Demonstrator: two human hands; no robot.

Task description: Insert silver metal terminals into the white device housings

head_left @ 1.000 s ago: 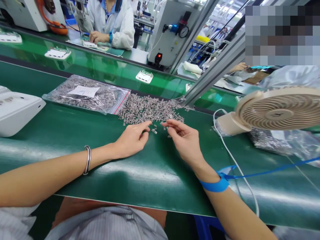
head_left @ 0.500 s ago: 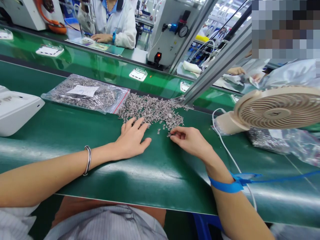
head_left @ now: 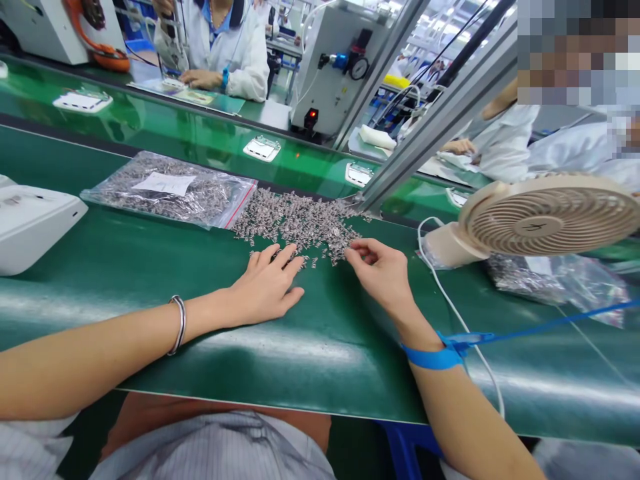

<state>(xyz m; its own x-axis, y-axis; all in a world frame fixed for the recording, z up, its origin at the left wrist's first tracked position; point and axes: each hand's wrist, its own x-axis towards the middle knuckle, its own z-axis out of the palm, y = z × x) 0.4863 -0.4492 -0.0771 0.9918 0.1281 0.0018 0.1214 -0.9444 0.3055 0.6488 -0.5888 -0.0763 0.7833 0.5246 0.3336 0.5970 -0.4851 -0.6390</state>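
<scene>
A heap of small metal parts (head_left: pixel 300 217) lies spread on the green table (head_left: pixel 210 360). My left hand (head_left: pixel 267 287) rests palm down at the heap's near left edge, fingers spread, with a few parts by its fingertips. At the near right edge, my right hand (head_left: pixel 377 270) has thumb and forefinger drawn together against the parts; whatever may be between the tips is too small to make out. Left of the heap, touching it, is a clear zip bag (head_left: pixel 205 200) filled with similar parts and bearing a white label.
On the right stand a beige fan (head_left: pixel 545 223) with a white cable and another bag of parts (head_left: pixel 525 277). A white device (head_left: pixel 35 227) sits at far left. Behind, a belt (head_left: pixel 180 143) carries white frames beside a metal post (head_left: pixel 425 113). People work beyond.
My right hand has moved up and slightly right to the heap's edge, away from a loose part. My left hand has shifted only slightly, still spread. White frames on the belt have moved left.
</scene>
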